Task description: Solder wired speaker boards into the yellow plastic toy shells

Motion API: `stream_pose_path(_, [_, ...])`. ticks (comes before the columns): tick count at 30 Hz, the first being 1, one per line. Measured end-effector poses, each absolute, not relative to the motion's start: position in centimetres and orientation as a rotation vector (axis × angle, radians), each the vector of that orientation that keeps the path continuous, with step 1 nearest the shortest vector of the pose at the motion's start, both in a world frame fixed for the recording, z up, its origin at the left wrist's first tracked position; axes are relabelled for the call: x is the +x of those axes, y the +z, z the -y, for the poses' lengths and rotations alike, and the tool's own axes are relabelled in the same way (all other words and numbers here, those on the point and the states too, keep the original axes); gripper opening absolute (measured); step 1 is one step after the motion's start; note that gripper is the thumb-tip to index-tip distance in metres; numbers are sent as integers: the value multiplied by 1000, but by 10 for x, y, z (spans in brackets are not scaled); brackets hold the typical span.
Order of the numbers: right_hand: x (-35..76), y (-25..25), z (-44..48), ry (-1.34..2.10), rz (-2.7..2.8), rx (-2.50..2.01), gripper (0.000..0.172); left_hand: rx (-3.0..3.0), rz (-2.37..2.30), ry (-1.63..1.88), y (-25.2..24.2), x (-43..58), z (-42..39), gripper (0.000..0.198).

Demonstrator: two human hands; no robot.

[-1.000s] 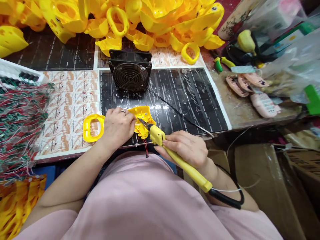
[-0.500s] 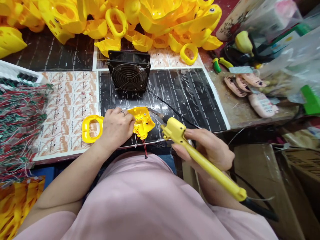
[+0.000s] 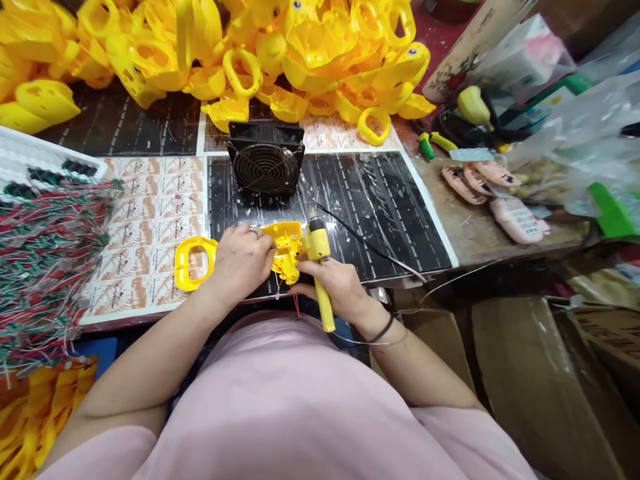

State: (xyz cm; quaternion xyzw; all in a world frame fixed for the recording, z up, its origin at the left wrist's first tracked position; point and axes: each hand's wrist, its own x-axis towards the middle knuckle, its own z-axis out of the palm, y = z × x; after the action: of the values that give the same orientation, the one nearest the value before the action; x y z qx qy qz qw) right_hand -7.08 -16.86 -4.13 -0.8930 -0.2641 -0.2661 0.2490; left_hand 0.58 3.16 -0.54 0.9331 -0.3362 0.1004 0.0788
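My left hand [image 3: 241, 263] is closed on a yellow plastic toy shell [image 3: 287, 248] at the near edge of the bench, and thin red wires hang from the shell's underside. My right hand [image 3: 336, 287] grips a yellow soldering iron [image 3: 320, 267], which stands nearly upright right beside the shell with its tip pointing away from me. A yellow ring-shaped handle part [image 3: 194, 263] lies just left of my left hand on the printed sheet.
A small black fan [image 3: 265, 168] stands just behind the shell. A heap of yellow plastic shells [image 3: 280, 47] fills the back of the bench. Bundled red and green wired boards [image 3: 45, 260] lie at left. Pink toy phones [image 3: 515, 217] and tools sit at right; cardboard boxes [image 3: 540, 373] are below.
My right hand swung the soldering iron out to the right, then brought it back in close beside the shell, now nearly upright. My left hand stayed on the shell.
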Motion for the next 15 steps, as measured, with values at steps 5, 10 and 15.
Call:
stream_pose_path(5, [-67, -43, 196, -879, 685, -2456, 17, 2451, 898, 403, 35, 25, -68, 28])
stream_pose_path(10, [-74, -30, 290, -1172, 415, -2522, 25, 2775, 459, 429, 72, 111, -118, 28])
stream_pose_path(15, [-62, -51, 362, -1289, -35, -2632, 39, 2999, 401, 121, 49, 208, -99, 56])
